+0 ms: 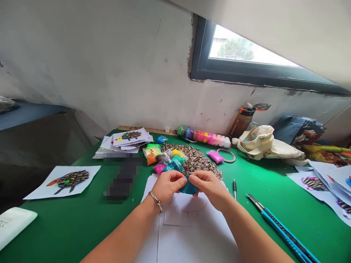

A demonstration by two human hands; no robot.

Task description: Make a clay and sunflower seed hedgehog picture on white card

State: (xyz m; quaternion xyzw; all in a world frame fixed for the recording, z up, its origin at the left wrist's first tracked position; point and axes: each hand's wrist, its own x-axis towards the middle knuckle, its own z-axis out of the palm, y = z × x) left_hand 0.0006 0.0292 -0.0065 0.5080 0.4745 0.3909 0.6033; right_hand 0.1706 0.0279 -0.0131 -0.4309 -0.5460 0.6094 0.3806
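Both hands pinch a flattened piece of teal modelling clay (189,187) between them, above white paper. My left hand (169,184), with a silver bangle at the wrist, grips its left side with thumb and fingers. On the other side my right hand (207,186) grips it likewise. Under the hands lies a small sheet (178,218) with a pencil outline of a rounded body and short legs, on top of larger white paper (197,244). Just beyond the fingers is a heap of striped sunflower seeds (201,162), with bagged clay packets (174,165) beside it.
A blue utility knife (285,228) with its blade out and a pen (234,189) lie on the right. Finished seed pictures (72,181) are at left, more at far right. A bottle (241,122), cloth bag (257,142) and tape roll (229,155) stand behind on the green table (90,226).
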